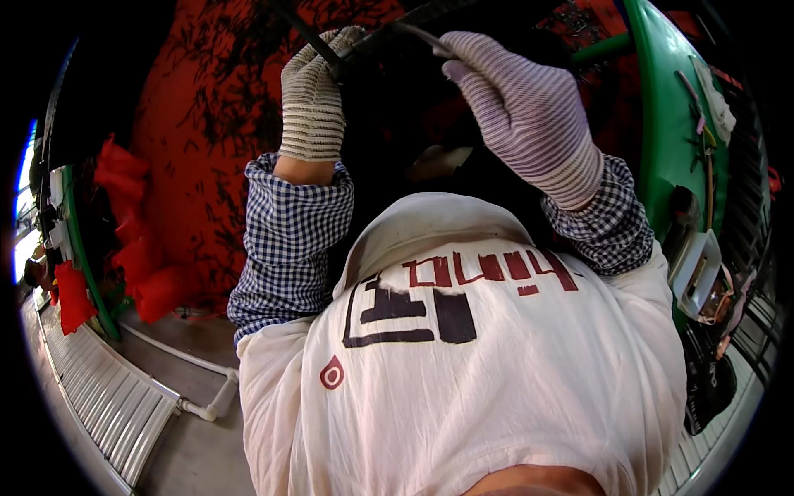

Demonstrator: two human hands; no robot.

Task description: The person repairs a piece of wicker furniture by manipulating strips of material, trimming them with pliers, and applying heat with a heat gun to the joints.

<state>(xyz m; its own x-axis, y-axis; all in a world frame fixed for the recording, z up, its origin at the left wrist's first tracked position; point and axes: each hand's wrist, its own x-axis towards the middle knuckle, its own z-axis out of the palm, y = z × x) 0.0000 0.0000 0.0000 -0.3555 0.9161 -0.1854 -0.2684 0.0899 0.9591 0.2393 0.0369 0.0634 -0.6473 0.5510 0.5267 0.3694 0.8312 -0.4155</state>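
Observation:
My left hand [314,99], in a white striped knit glove, is closed round a black strip-like part [318,43] at the top of the view. Another dark curved length [426,11] runs from near that grip toward the upper right; whether it is the same piece I cannot tell. In a similar glove, my right hand [533,112] pinches a thin greyish tool [422,35] between thumb and forefinger. Its slim end points left toward the black part. The kind of tool is too small to make out, and whether it touches the part is unclear.
Black slivers lie scattered over a red surface [178,124] beyond and left of my arms. Crumpled red material [136,240] hangs at the left. On the right, a green ledge [666,107] carries small tools and a white handled object [696,277]. A roller conveyor [99,388] stands lower left.

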